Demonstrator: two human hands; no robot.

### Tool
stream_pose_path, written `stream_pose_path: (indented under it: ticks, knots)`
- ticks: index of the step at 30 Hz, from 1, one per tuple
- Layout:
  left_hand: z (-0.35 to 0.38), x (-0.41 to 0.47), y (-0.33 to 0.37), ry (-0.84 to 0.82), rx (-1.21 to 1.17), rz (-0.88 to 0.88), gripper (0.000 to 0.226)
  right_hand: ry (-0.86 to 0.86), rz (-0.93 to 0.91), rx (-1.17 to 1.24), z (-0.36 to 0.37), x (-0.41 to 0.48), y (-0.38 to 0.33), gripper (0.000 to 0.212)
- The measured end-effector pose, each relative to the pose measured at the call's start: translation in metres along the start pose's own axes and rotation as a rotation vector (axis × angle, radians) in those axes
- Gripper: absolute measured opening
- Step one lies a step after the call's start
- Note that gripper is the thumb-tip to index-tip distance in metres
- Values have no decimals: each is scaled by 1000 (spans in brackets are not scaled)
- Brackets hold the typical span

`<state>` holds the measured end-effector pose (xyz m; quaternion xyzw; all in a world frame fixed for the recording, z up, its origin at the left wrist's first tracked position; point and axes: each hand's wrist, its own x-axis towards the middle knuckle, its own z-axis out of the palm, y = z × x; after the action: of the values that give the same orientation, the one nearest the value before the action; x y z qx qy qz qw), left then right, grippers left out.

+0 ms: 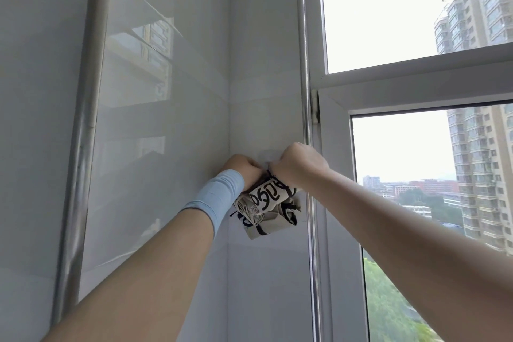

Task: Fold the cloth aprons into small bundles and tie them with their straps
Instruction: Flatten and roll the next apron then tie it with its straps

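Observation:
A beige apron bundle (268,209) with black lettering, bound by dark straps, hangs against the white wall near the corner. Both my arms reach up to it. My left hand (243,168), with a light blue band on the wrist, has its fingers curled at the bundle's top left. My right hand (298,165) is fisted at the top right, gripping a dark strap (268,173) between the two hands. A small hook or mount behind the hands is mostly hidden.
Glossy white wall panels (166,119) meet at a corner just left of the bundle. A metal pipe (88,119) runs vertically on the left. A white-framed window (416,86) fills the right side, with tall buildings outside.

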<state>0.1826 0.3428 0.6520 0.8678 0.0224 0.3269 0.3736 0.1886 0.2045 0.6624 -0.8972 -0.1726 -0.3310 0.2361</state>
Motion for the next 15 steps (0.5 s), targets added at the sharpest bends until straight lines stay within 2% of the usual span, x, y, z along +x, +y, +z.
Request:
stream_pose_path:
  ticks: [4,6,8,10,13,15]
  knots:
    - [4,-6,-1,86,35,82,12,267,-391,-169,15,-33,23,39]
    - [4,-11,0,103,85,109,4,270,-481,-162,23,-44,30,50]
    - [1,-19,1,80,118,111,13,247,-467,-157,28,-49,34,64]
    - [-5,-26,0,26,126,126,18,239,-434,-163,32,-51,37,68]
    - [-11,-41,-7,35,156,209,24,199,-393,-157,32,-53,37,59]
    - [-14,-51,-14,98,224,257,40,213,-384,-156,30,-55,36,56]
